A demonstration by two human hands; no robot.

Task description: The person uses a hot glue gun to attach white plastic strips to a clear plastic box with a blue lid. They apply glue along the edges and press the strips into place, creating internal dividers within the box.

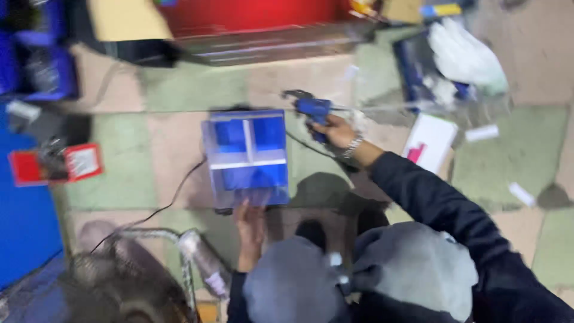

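Observation:
A blue box (248, 157) with white dividers lies on the tiled floor in front of me. My left hand (251, 224) grips its near edge. Right of the box, my right hand (335, 130) holds a blue glue gun (312, 109) with its nozzle pointing left, just above the floor. A thin black cord (173, 200) runs from the box area toward the lower left. My grey-clad knees (359, 275) fill the bottom of the view. The whole picture is blurred by motion.
A red and grey cabinet base (263, 30) stands at the back. Blue bins (39, 57) sit at the far left, with a red-and-white package (57, 164) below them. A white card (429, 140) and a white plastic bag (463, 57) lie to the right. A fan guard (125, 281) is at the lower left.

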